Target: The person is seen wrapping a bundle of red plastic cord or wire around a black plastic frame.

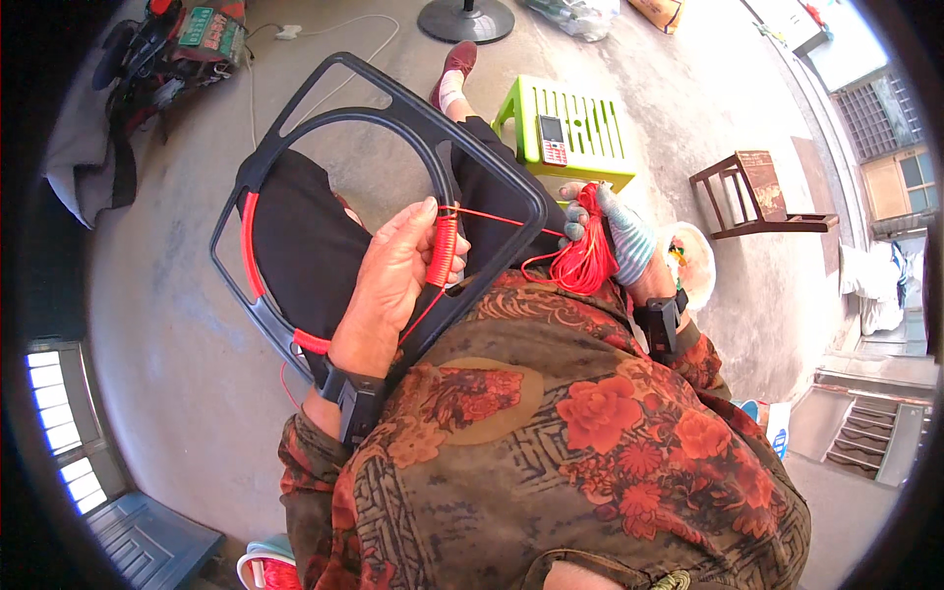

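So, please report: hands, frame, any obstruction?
Left hand gripping black frame at red wrapping. Right hand, gloved, holding red cord bundle. One strand crosses the frame's edge.

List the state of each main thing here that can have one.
Left hand: bare, closed on the red coil
Red coil: wound round the black frame
Black frame: partly wrapped in red, over the lap
Right hand: gloved, gripping the cord bundle
Cord bundle: loosely gathered
Phone: face up on the green stool
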`<state>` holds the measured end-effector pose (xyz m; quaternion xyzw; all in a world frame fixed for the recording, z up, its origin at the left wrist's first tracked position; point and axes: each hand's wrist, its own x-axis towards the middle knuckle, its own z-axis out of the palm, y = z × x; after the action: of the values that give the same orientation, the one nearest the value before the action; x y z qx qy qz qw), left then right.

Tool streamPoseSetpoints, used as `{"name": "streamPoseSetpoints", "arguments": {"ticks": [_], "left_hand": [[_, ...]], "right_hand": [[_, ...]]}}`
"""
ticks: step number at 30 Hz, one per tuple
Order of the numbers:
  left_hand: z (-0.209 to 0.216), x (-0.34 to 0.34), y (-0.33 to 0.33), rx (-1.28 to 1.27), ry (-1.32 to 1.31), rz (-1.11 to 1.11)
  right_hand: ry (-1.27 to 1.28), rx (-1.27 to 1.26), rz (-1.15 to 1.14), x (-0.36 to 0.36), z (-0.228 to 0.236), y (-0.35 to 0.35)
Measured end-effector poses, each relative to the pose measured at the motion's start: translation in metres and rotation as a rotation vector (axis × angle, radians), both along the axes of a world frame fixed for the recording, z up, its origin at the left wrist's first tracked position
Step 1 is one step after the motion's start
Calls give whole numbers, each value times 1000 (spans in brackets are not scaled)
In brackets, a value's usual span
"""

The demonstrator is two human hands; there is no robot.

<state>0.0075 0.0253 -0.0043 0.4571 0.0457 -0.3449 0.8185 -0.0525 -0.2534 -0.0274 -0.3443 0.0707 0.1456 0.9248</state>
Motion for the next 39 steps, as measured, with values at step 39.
{"name": "streamPoseSetpoints", "arguments": {"ticks": [39], "left_hand": [[1,-2,-1,-25,-64,-40]], "right_hand": [[181,-146,-769,20,-35,-134]]}}
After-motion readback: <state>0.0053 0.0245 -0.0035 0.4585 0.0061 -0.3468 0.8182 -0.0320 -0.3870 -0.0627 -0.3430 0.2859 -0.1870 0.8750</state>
